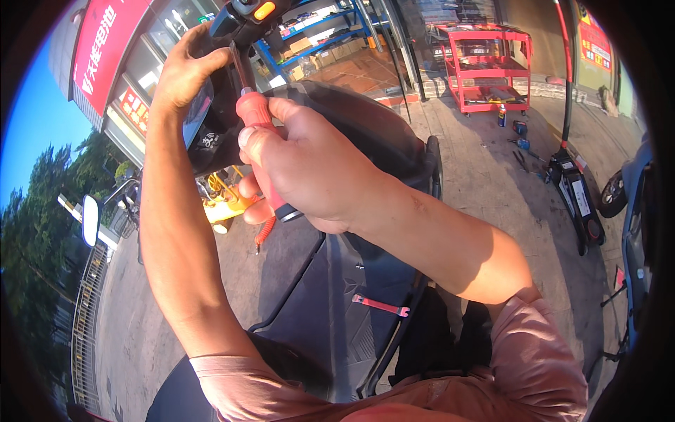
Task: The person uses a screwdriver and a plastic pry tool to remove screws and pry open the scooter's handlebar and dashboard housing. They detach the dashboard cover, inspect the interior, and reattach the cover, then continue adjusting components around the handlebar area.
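Note:
My right hand (309, 158) is closed around the red handle of a screwdriver (259, 116). Its metal shaft points up and away, with the tip close to my left thumb, against a dark part of the scooter's handlebar (246, 28). An orange button shows on that handlebar. My left hand (188, 74) grips the dark handlebar housing from the left side, thumb toward the screwdriver; its other fingers are partly hidden. Below, on the scooter's dark footboard (316, 302), lies a red wrench (380, 305) with forked ends.
A red tool cart (489, 69) stands at the far right, near a spray can (502, 115) and several tools on the ground. Farther right are a floor jack (573, 197) and a blue vehicle (636, 239). A yellow machine (228, 204) with a red coiled hose (265, 232) sits beyond the footboard.

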Demonstrator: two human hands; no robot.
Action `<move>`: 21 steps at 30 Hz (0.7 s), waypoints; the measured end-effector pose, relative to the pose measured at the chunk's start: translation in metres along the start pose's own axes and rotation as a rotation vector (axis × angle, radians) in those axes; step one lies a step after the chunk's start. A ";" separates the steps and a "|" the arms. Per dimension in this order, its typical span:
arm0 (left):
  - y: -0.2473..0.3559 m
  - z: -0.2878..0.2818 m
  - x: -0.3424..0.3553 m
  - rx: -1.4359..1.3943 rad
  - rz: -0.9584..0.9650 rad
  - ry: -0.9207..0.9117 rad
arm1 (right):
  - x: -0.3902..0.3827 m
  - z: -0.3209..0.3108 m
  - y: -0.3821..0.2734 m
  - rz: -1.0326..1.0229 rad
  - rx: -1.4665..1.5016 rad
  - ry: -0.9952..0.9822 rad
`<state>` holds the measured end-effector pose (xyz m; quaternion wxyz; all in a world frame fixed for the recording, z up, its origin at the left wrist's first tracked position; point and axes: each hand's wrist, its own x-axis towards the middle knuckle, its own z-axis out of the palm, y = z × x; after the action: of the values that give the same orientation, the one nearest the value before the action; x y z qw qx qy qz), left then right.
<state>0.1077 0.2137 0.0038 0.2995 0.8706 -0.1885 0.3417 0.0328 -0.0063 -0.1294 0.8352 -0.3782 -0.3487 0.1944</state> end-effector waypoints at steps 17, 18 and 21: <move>0.001 -0.004 0.000 -0.008 -0.017 0.004 | 0.002 -0.016 -0.026 0.045 0.019 -0.089; 0.001 -0.004 0.001 -0.010 -0.012 0.003 | 0.004 -0.015 -0.023 0.022 -0.041 -0.082; -0.002 -0.007 0.002 -0.014 -0.011 -0.011 | 0.011 -0.005 -0.011 -0.014 -0.136 -0.044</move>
<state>0.1068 0.2194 0.0083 0.3066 0.8714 -0.1876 0.3339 0.0441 -0.0095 -0.1180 0.8012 -0.4272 -0.3819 0.1724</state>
